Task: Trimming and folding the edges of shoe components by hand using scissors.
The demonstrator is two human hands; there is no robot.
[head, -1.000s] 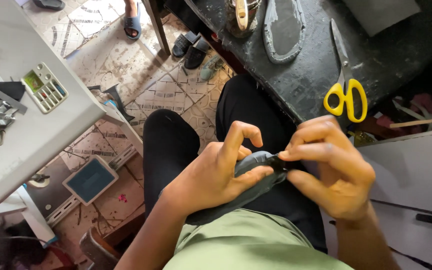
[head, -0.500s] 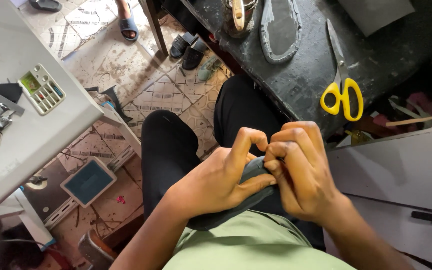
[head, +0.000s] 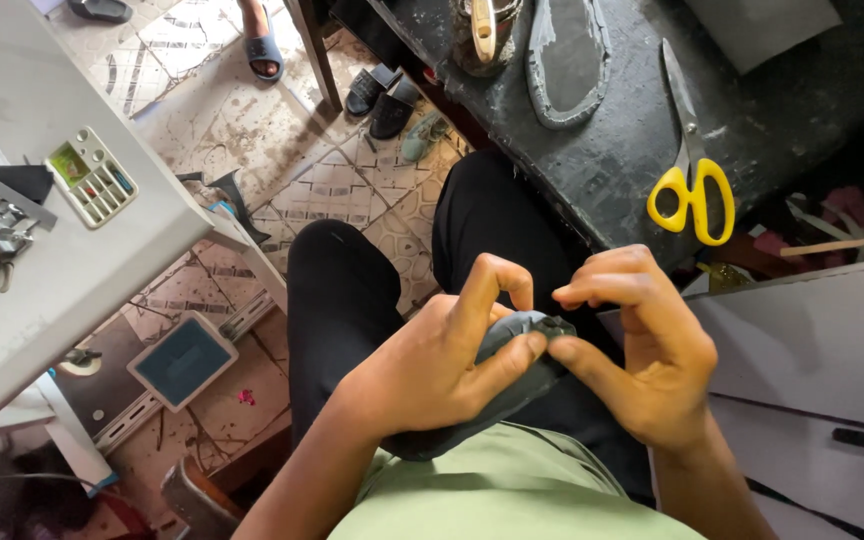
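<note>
Over my lap, my left hand (head: pixel 442 365) grips a dark grey shoe upper (head: pixel 512 370), thumb and fingers wrapped around its toe end. My right hand (head: pixel 642 345) pinches the same piece at its tip, fingers curled over the edge. The lower part of the grey piece runs down toward my green shirt and is partly hidden by my left hand.
A dark, stained workbench (head: pixel 612 150) ahead bears yellow-handled scissors (head: pixel 690 185), a grey shoe sole (head: pixel 564 55) and a glue pot with a brush (head: pixel 482 30). A white sewing machine table (head: pixel 52 240) stands left, a foot pedal (head: pixel 182 360) below. Sandals (head: pixel 382 95) lie on the tiled floor.
My right hand has shifted from covering the top of the grey piece to pinching its tip, fingers lifted. My left hand keeps its grip.
</note>
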